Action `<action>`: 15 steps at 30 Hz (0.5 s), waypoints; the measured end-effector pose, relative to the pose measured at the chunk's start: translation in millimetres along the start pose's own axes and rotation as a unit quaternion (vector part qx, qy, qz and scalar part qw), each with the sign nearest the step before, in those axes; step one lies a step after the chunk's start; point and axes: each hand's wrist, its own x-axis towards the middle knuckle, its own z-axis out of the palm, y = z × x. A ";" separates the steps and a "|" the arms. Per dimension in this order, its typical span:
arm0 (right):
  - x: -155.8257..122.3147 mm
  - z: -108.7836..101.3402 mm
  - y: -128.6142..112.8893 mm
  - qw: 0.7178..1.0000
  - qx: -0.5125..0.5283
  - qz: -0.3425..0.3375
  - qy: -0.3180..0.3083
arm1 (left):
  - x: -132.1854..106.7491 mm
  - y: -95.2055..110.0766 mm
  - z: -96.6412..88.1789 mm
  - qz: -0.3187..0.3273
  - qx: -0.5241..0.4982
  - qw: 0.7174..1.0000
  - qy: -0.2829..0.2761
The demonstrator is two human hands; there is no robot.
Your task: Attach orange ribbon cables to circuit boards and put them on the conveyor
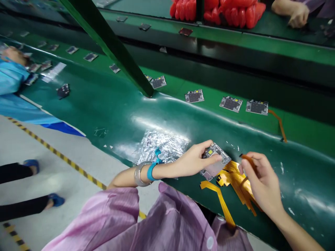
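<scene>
While gripped between thumb and fingers of the left hand (192,161), circuit board (215,161) hovered just above green table (110,104), tilted, yellow square part near its upper edge. Left hand clamped on that board, wrist wearing blue strap (151,170) and silver bangle (139,173). Right hand (261,181) just beside, fingers curled shut on thin orange flex strip (247,158), pinched near its top end. Beneath and between both hands, pile of yellow-orange flex strips (237,181) lying on table, one long strip (220,198) trailing toward near edge. Crumpled silver foil bag (162,146) resting on table just left of left hand. Farther up, row of similar boards (230,104) spaced along lighter green belt (300,127), rightmost one (257,107) with orange strip curling off its side. Dark green slanted post (112,42) meeting surface near middle. Red glossy items (222,10) heaped at far side, with another person's hand (297,15) resting near them. Pink striped sleeves (146,223) in foreground; at left, another person in blue (13,87), plus feet in blue shoes (31,164) on grey floor with yellow-black tape line (60,155).
</scene>
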 end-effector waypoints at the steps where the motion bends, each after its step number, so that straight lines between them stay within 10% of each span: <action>1: -3.2 0.3 -4.8 1.000 0.007 0.002 -0.002 | -2.7 2.8 2.9 -0.003 0.011 1.000 -0.012; 15: -13.7 -1.2 -12.0 0.992 -0.102 -0.062 0.037 | -15.1 18.4 19.2 0.019 0.103 0.993 -0.060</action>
